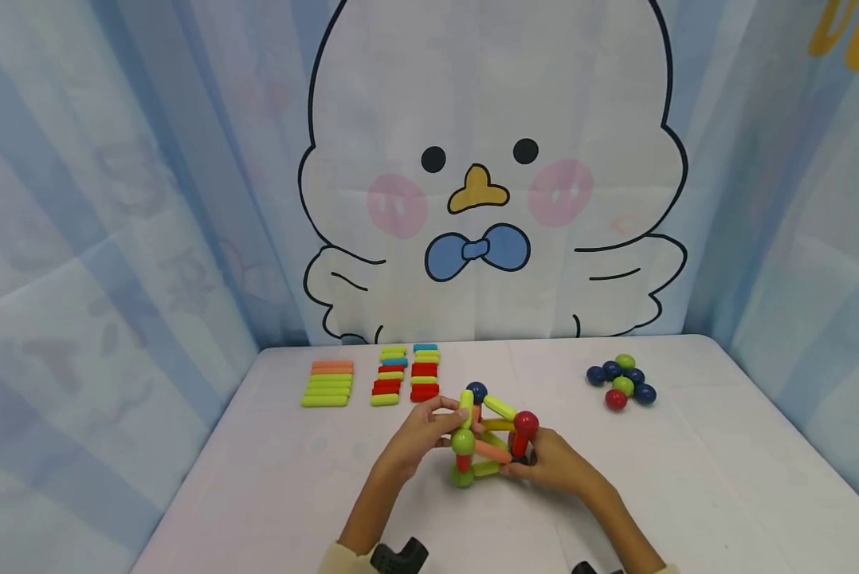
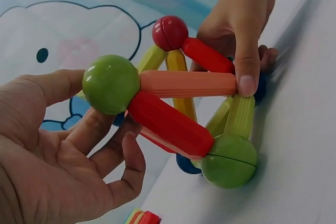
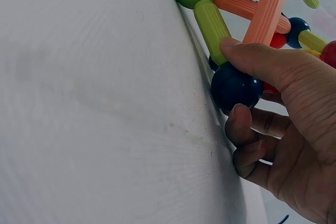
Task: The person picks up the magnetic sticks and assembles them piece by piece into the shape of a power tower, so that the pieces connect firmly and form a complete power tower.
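Both hands hold one ball-and-stick construction toy [image 1: 492, 451] just above or on the white table. At its upper left, my left hand [image 1: 417, 437] pinches a yellow-green stick [image 1: 467, 405] beside a green ball [image 2: 111, 84]. A red stick [image 2: 170, 121] runs from that ball to a lower green ball [image 2: 229, 161]. My right hand [image 1: 555, 461] grips the lower right corner. Its thumb lies on a yellow-green stick [image 3: 211, 30], and its fingers curl by a dark blue ball [image 3: 236, 88]. A red ball [image 1: 526, 423] tops the right side. The far joints are partly hidden.
On the table [image 1: 257, 486], flat salmon and yellow-green sticks [image 1: 327, 384] lie in a row at the back left. Two more columns of coloured sticks [image 1: 425, 371] lie beside them. Loose balls [image 1: 623, 386] cluster at the back right. A printed curtain [image 1: 472, 295] stands behind.
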`<state>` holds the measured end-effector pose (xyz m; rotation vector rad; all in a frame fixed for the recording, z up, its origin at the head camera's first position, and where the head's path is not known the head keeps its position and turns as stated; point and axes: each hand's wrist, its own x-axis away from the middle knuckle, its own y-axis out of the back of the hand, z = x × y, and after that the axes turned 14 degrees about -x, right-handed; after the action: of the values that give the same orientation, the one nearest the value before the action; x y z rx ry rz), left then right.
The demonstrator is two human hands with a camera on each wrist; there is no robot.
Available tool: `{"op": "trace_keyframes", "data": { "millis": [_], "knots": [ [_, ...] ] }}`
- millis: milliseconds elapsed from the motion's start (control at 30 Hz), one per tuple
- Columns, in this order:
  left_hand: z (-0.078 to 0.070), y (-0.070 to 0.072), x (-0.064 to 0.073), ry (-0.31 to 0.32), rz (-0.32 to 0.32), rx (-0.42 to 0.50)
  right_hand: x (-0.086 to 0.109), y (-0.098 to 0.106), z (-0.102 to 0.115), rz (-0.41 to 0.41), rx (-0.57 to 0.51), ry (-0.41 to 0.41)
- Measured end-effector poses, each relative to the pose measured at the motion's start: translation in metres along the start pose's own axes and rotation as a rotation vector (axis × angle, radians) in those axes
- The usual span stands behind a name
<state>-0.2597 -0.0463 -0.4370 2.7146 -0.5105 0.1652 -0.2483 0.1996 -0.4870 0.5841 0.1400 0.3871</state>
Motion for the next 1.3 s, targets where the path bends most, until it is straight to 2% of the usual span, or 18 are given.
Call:
{"op": "trace_keyframes", "data": {
  "millis": [133,200,400,633,867,1033,1133,1300],
  "knots": [
    [0.000,-0.006,-0.002,0.026,-0.077,-0.082,0.001,0.002,0.003,-0.004,0.000,-0.005],
    [-0.001,-0.009,-0.002,0.035,-0.096,-0.103,0.001,0.003,0.004,-0.005,0.000,-0.002],
    [-0.003,-0.015,-0.001,0.073,-0.109,-0.068,0.002,0.005,0.004,-0.001,-0.009,-0.010],
    [-0.003,-0.018,0.001,0.101,-0.124,-0.043,0.003,0.004,0.003,0.007,-0.009,0.018],
    [-0.001,-0.017,0.001,0.100,-0.135,-0.063,0.002,0.004,0.001,0.009,0.003,0.032],
    [0.004,-0.012,-0.002,0.065,-0.173,-0.099,0.001,0.003,0.002,0.006,0.010,0.034],
    [0.010,-0.007,-0.004,0.045,-0.196,-0.113,0.001,0.002,0.003,0.010,0.012,0.037],
    [0.029,0.006,-0.011,0.083,-0.255,-0.144,0.001,0.000,0.003,0.015,0.002,0.029]
  ]
}}
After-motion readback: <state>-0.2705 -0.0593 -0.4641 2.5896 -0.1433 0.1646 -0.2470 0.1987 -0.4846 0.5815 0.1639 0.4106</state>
